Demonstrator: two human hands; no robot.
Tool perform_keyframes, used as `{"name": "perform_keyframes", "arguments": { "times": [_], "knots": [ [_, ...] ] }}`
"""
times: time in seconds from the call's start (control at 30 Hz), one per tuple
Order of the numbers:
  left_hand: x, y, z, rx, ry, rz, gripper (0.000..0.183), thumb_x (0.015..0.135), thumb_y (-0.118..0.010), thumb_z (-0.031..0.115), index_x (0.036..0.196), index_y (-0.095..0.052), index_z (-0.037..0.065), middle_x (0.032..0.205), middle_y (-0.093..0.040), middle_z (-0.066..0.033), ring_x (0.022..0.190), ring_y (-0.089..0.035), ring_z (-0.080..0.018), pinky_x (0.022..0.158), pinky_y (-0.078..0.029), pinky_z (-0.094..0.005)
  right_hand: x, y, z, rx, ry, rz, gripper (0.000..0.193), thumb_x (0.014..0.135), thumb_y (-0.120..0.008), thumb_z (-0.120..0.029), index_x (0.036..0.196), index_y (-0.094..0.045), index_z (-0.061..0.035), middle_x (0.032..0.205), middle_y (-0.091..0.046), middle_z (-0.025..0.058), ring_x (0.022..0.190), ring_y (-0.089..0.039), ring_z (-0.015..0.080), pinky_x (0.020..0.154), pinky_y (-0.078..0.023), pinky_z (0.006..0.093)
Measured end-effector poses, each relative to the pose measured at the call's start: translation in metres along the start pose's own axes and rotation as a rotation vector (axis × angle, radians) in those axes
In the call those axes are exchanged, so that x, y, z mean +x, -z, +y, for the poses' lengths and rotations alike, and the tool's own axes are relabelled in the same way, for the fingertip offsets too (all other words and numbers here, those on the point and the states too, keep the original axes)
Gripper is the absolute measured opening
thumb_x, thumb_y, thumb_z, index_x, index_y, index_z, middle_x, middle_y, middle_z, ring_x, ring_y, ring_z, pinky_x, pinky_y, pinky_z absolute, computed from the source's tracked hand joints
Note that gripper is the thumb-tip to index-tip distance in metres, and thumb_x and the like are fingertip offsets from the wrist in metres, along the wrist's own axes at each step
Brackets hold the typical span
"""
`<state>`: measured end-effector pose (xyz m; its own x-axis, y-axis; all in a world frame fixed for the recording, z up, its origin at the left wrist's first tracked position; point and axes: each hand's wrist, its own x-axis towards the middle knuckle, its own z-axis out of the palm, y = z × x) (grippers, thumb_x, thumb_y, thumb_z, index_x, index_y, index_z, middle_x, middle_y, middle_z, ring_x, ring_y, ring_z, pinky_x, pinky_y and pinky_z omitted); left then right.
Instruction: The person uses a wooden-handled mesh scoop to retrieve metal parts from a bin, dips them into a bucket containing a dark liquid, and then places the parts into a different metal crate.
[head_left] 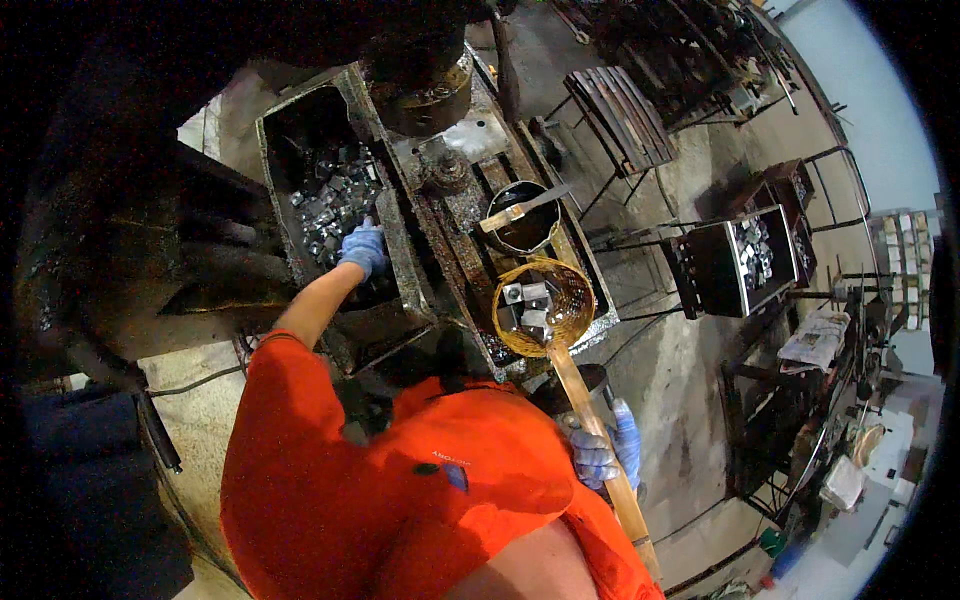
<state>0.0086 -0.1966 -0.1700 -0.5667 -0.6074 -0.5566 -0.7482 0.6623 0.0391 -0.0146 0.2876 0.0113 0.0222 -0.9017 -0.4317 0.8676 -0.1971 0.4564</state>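
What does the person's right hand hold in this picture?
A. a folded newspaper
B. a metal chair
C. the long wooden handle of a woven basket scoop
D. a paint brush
C: the right hand grips the wooden handle of the basket scoop, which carries metal pieces.

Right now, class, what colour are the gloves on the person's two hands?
Blue, on both the left hand and the right hand; the head view shows it.

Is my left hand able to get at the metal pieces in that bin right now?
Probably yes. The left hand is already down inside the metal bin, at the near edge of the pile of metal pieces. Nothing lies between them, though actual contact is hard to tell.
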Motion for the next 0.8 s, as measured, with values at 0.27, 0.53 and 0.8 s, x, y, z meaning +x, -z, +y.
{"name": "perform_keyframes", "arguments": {
  "times": [0.27, 0.53, 0.8],
  "knots": [
    [0.01, -0.007, -0.012, -0.163, -0.041, 0.064, 0.068, 0.066, -0.069, 0.036, 0.12, -0.045, 0.003, 0.108, -0.057, -0.021, 0.1, -0.055, -0.0356, 0.086, -0.045, -0.0393, 0.001, 0.004, -0.003, 0.033, -0.016, -0.027, 0.064, 0.08, -0.055, -0.049, 0.117, -0.042, 0.0016, 0.06, -0.039, 0.0006, 0.041, -0.037, 0.0096, 0.032, -0.032, 0.0225],
    [0.017, -0.019, -0.011, -0.053, -0.093, 0.146, 0.047, 0.078, -0.058, 0.028, 0.117, -0.048, 0.005, 0.104, -0.06, -0.0207, 0.097, -0.057, -0.0352, 0.08, -0.047, -0.0405, 0.002, 0.009, -0.006, 0.033, -0.047, -0.079, 0.065, 0.08, -0.054, -0.049, 0.117, -0.042, 0.0019, 0.06, -0.039, 0.0013, 0.042, -0.038, 0.0101, 0.032, -0.032, 0.023],
    [0.048, -0.045, -0.035, -0.271, -0.068, 0.328, 0.028, 0.064, -0.066, 0.011, 0.092, -0.064, 0.008, 0.087, -0.064, -0.017, 0.086, -0.06, -0.0337, 0.076, -0.048, -0.0396, 0.001, 0.0, -0.004, -0.017, 0.03, -0.058, 0.069, 0.082, -0.053, -0.048, 0.119, -0.039, 0.0084, 0.061, -0.039, 0.0014, 0.041, -0.037, 0.006, 0.03, -0.033, 0.0182]
  ]
}}
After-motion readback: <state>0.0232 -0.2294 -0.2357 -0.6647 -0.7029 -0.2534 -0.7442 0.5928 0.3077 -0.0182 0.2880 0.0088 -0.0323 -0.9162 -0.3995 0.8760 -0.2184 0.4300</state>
